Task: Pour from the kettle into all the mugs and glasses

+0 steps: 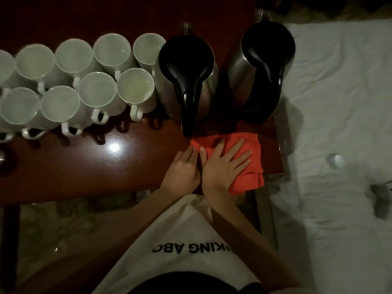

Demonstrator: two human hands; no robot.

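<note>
Two steel kettles with black lids stand on the dark red table [95, 166]: one kettle [186, 79] beside the mugs, the other kettle [263, 68] near the right edge. Several white mugs [135, 90] stand in two rows at the left, holding pale liquid. A folded red cloth [252, 149] lies at the table's front right corner. My right hand [224, 164] rests flat on the cloth with fingers spread. My left hand [184, 168] lies next to it, its fingertips touching the cloth's left edge. Neither hand touches a kettle.
A white rumpled bed sheet [339, 102] fills the right side, with a small round white object [336, 161] and a dark object [379, 194] on it. A bright light reflection shows on the table front. My white shirt with black letters is below.
</note>
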